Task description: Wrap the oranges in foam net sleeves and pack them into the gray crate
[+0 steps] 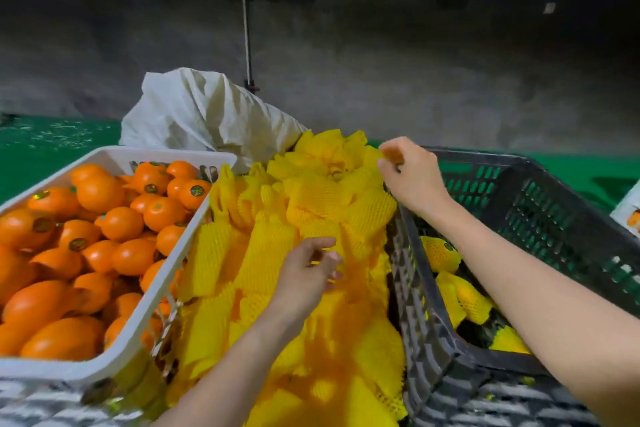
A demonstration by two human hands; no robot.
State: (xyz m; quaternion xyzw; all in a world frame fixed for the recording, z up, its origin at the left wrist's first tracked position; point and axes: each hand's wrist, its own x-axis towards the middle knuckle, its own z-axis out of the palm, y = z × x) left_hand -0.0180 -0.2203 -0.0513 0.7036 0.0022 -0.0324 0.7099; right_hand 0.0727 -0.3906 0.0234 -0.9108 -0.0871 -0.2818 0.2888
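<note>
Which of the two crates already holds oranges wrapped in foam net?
The gray crate on the right: yellow-sleeved oranges lie in it. The white crate on the left holds only bare oranges.

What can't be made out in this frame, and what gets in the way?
1. Head view: how many wrapped oranges lie in the gray crate; the right forearm and the near wall hide part of it.
2. Head view: whether the left hand pinches any foam net sleeves; motion blur.
3. Head view: sticker print on the loose oranges; too small.
4. Head view: the white crate; cut by the left edge.
</note>
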